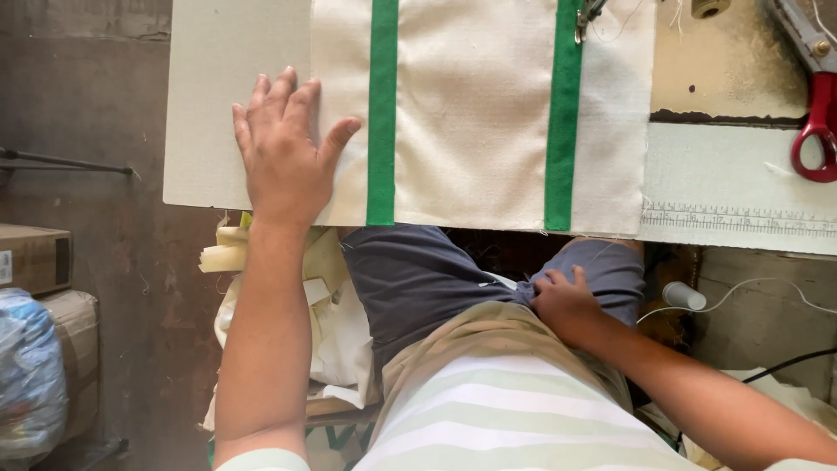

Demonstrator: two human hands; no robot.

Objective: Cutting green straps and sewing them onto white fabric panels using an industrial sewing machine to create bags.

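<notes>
A piece of cream cloth (475, 113) with two green stripes lies flat on the tabletop (235, 105). Everything here is told from that cloth.

The left hand (283, 148) lies flat on the cloth's left edge, partly on the bare tabletop beside it. Its fingers are spread wide and the palm presses down. It pinches nothing. It looks like it is holding the cloth in place.

The right hand (565, 301) is below the cloth, down on the person's lap. It rests on dark blue shorts (427, 275), with the fingers curled loosely. It holds nothing that can be seen.

At the top of the cloth, on the right green stripe (562, 113), sits the metal foot of a sewing machine (586, 16). So the step in hand looks like sewing along that stripe, with the cloth held still for now.

Right of the cloth lie red-handled scissors (815, 131) and a ruler strip (737, 218) on the tabletop. Below the cloth on the left, scraps of pale cloth (327, 296) are piled up.

The next move likely needs the right hand up on the cloth, so both hands can guide it straight under the foot.
</notes>
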